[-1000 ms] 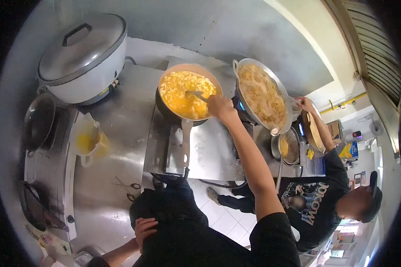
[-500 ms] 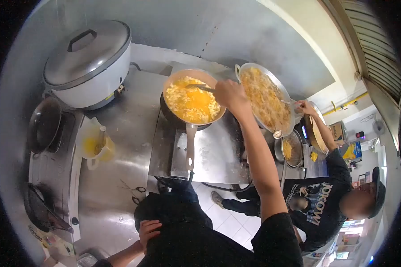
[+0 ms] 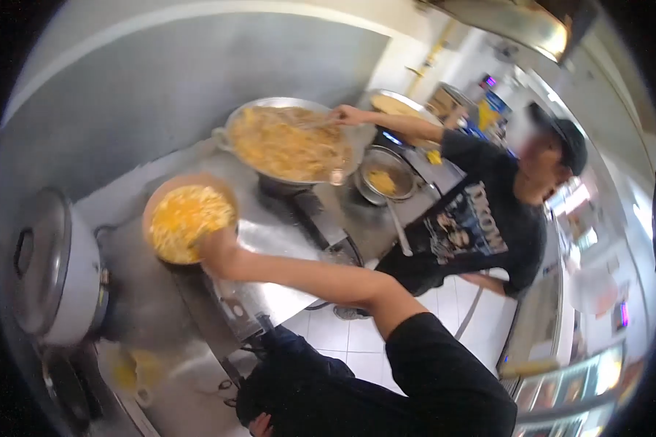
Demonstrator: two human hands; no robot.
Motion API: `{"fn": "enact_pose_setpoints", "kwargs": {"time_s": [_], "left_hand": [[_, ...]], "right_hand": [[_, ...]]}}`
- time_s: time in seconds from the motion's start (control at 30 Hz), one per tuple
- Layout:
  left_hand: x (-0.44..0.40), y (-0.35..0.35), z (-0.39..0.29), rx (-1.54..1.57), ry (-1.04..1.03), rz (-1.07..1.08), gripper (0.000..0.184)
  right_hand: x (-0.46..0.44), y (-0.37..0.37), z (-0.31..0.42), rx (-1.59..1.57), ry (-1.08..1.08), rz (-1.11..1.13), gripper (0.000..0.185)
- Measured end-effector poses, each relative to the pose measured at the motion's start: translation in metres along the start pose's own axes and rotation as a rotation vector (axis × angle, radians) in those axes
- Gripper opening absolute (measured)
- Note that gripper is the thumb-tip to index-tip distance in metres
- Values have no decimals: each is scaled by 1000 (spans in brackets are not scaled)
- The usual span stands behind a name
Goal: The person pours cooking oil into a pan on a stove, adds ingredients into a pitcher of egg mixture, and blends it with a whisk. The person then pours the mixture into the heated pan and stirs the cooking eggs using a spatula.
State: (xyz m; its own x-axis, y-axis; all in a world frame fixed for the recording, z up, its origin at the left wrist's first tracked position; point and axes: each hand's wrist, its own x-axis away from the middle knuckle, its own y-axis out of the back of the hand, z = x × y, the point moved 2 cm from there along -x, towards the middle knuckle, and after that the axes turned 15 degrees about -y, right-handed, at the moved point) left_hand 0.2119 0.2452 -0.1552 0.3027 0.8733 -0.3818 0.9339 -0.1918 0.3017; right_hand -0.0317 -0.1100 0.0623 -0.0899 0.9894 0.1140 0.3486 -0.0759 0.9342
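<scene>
My right hand (image 3: 219, 251) is blurred, at the near right edge of a round pan (image 3: 229, 195). Its fingers look closed around a slim metal utensil, which the hand now mostly hides. In the pan lies a yellow and white egg mixture (image 3: 189, 215). The pan's handle (image 3: 235, 306) points toward me, partly covered by my forearm. My left hand (image 3: 261, 424) shows only its fingers at the bottom edge, resting on black clothing at my side and holding nothing I can see.
A co-worker's hand (image 3: 350, 115) reaches to a large wok of frying food (image 3: 291, 146). Beside it sits a strainer (image 3: 386, 178) on a pot. At left stand a lidded rice cooker (image 3: 80, 269) and a blurred jug (image 3: 146, 371). Scissors (image 3: 229, 392) lie near my body.
My view has swung right, so the pan and rice cooker appear farther left. My right hand has come to the pan's near edge, hiding the utensil seen before. My left hand is mostly out of view.
</scene>
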Motion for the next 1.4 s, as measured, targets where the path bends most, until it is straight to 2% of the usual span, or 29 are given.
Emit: {"fn": "enact_pose_setpoints", "kwargs": {"time_s": [0.03, 0.07, 0.13, 0.23, 0.37, 0.43, 0.47, 0.5, 0.53, 0.6, 0.67, 0.73, 0.77, 0.87, 0.9, 0.93, 1.0, 1.03, 1.13, 1.2, 1.27, 1.33, 1.4], "left_hand": [[-3, 0, 0, 2, -1, 8, 31], [-7, -1, 2, 0, -3, 20, 31], [-14, -1, 3, -8, 10, 36, 31], [-16, 0, 6, -21, 11, 41, 31], [-15, 3, 9, -31, 7, 37, 32], [-8, 6, 8, -30, 6, 29, 32], [-4, 8, 6, -34, 5, 22, 32], [2, 9, 2, -36, 0, 7, 32], [9, 11, -1, -35, -11, -6, 32], [16, 12, -8, -39, -52, -49, 32], [21, 10, -8, -50, -65, -108, 32], [27, 14, 4, 21, 27, 70, 33], [31, 11, 5, 25, 37, 55, 33], [40, 3, 3, -10, -102, -44, 30], [31, 11, 8, 72, 123, 136, 31], [26, 8, 5, 74, 130, 130, 31], [15, 7, -7, -135, -380, -43, 35], [12, 8, -8, -137, -382, -48, 35], [6, 8, -7, -119, -269, 24, 41], [13, 7, 3, -44, -2, 71, 45], [21, 8, 9, -5, 30, 81, 42], [16, 10, 6, 36, 60, 97, 40], [10, 10, -2, -31, -79, 4, 33]], "right_hand": [[0, 17, 3, -70, -28, 164, 22], [-13, -1, 13, -132, -130, 40, 21], [-36, -7, 23, -213, -149, 63, 23], [-60, -9, 37, -153, -138, 43, 25], [-93, -17, 43, -256, -257, 71, 23], [-111, -29, 49, -157, -346, -162, 22], [-131, -53, 48, -127, -274, -249, 21], [-137, -59, 41, -187, -292, -214, 20], [-125, -39, 24, -277, -276, -189, 17], [-99, -5, -2, -163, -244, -198, 17], [-69, 19, -25, -201, -187, -262, 16], [-42, 35, -41, -180, -139, -320, 15], [-26, 50, -50, -200, -138, -304, 14], [17, 90, -68, -189, -132, -209, 12], [25, 93, -69, -160, -139, -135, 12], [29, 90, -68, -158, -130, -131, 12], [32, 77, -66, -135, -106, -78, 12], [30, 68, -60, -125, -102, -42, 13], [13, 29, -37, -140, -49, -9, 13], [-2, 5, -20, -147, -39, -55, 14], [-11, 6, -6, -159, -32, -95, 14], [-18, 18, 3, -182, -65, 40, 18], [-45, -3, 15, -123, -38, -35, 18]]}}
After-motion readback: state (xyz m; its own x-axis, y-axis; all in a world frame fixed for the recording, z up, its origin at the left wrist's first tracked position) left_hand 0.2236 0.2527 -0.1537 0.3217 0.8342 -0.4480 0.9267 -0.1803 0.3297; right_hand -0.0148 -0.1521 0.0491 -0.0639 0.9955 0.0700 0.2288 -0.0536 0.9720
